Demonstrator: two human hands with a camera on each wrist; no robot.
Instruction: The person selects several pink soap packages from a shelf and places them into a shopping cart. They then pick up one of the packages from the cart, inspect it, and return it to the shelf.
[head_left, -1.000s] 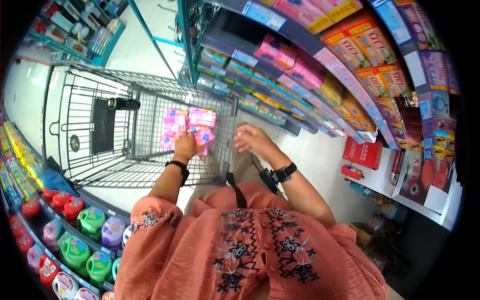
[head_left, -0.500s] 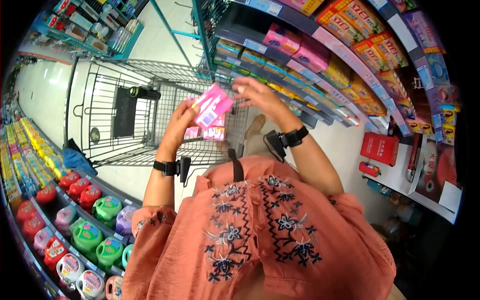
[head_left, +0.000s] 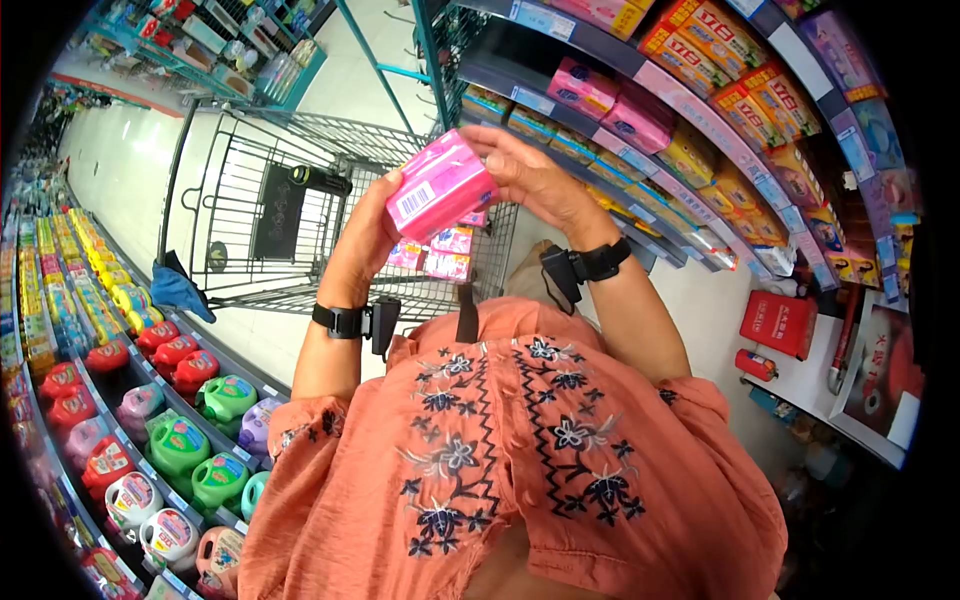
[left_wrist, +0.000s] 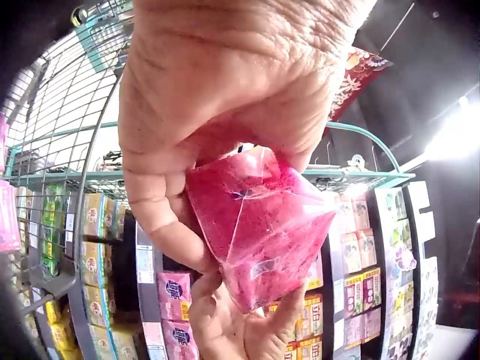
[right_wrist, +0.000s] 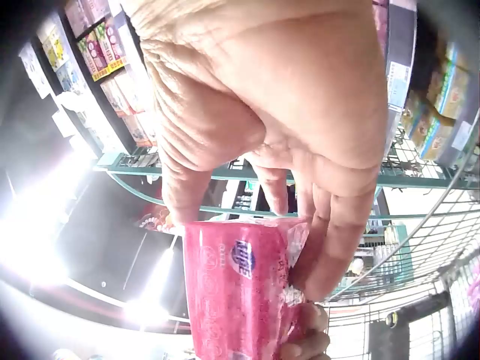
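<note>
Over the shopping cart (head_left: 277, 212), both hands hold a pink plastic-wrapped soap pack (head_left: 436, 190) with a barcode on its side. The left hand (head_left: 362, 240) grips its left end, the thumb along the near edge. At the other end the right hand (head_left: 540, 188) has its fingers over the far edge and right side. In the right wrist view, the thumb and fingers take the pack (right_wrist: 232, 289) from two sides, and a blue logo shows on its face. The left wrist view shows the folded clear wrapping of the pack (left_wrist: 262, 232). More pink packs (head_left: 450, 258) lie in the cart below.
Shelves with pink packs (head_left: 638, 118) and orange boxes (head_left: 690, 42) rise at the right. Detergent bottles (head_left: 180, 447) line the shelf at lower left. A dark bottle-like item (head_left: 320, 180) sits on the cart. A red box (head_left: 778, 322) stands at the right.
The left hand has lifted a pink pack out of the cart and up towards the right hand. The right hand has moved from beside the cart onto the pack's other end.
</note>
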